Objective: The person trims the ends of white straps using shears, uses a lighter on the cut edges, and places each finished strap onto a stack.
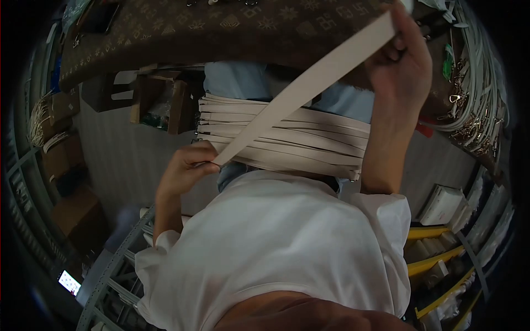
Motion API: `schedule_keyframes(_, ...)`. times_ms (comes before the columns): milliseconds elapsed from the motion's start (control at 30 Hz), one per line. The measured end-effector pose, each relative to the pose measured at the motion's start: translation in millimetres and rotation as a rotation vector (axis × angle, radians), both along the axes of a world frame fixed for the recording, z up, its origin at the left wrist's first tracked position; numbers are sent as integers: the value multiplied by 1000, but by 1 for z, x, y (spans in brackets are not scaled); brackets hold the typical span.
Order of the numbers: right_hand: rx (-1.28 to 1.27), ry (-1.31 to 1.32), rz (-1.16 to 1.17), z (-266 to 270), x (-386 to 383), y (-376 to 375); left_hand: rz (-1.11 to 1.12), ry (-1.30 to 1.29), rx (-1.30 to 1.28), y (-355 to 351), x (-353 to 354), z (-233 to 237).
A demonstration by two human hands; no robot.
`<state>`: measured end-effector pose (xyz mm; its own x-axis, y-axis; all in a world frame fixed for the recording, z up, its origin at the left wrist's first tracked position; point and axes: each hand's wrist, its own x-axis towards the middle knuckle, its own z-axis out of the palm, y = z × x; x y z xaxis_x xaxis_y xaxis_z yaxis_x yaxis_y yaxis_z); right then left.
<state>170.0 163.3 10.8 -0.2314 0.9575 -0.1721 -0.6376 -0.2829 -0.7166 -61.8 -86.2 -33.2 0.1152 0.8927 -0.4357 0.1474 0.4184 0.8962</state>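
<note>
A flat beige strap [309, 88] runs diagonally, drawn out straight between my two hands. Its lower end is pinched in my left hand [190, 168], just left of my lap. My right hand [403, 55] is raised at the upper right, closed around the strap's other end near the table edge. Beneath the held strap, a stack of similar beige straps [314, 144] lies across my lap, with small metal fittings showing at the ends.
A table with a brown patterned cloth [221, 27] spans the top. Cords with metal clasps [475, 110] hang at its right. Cardboard boxes [157, 102] stand at the left. Shelves [436, 248] are at the lower right, and a lit phone screen [69, 282] is at the lower left.
</note>
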Motion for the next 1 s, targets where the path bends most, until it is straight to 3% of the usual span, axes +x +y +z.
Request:
schedule_keyframes(67, -10, -12, -194, -2, 24, 3, 61, 104, -59, -7, -14, 8)
schedule_keyframes(233, 133, -162, -282, -22, 102, -43, 6, 230, -59, 3, -27, 10)
schedule_keyframes(300, -72, -166, -402, -26, 122, -78, 7, 280, -33, 6, -30, 6)
schedule_keyframes(400, -270, -391, -367, -47, 153, -139, -8, 308, -115, 6, -38, -1)
schedule_keyframes(433, -346, -471, -361, -54, 160, -158, -109, 392, -155, 10, -38, 0)
schedule_keyframes(500, -606, -642, -216, -68, 175, -190, -212, 478, -203, 11, -34, 1)
schedule_keyframes(533, -607, -639, -217, -65, 180, -196, -256, 613, -35, 12, -31, -1)
schedule_keyframes(567, -643, -987, 49, -59, 182, -198, -297, 745, 138, 14, -26, -2)
schedule_keyframes(600, -658, -1325, 329, -53, 182, -196, -296, 749, 140, 18, -22, 0)
schedule_keyframes(700, -433, -1262, 226, -44, 183, -178, -215, 855, 350, 42, -4, 26)
schedule_keyframes(767, -305, -1146, 159, -45, 171, -157, 28, 329, 458, 66, 21, 59)
schedule_keyframes(800, -205, -1032, 107, -45, 162, -144, 26, 107, 449, 76, 32, 76)
schedule_keyframes(900, -34, -1058, 110, -39, 113, -120, -68, -508, 426, 105, 74, 117)
schedule_keyframes(967, 20, -684, 177, -30, 80, -120, -192, -650, 239, 113, 100, 136)
schedule_keyframes(1000, 34, -691, 184, -29, 73, -118, -185, -653, 253, 115, 104, 137)
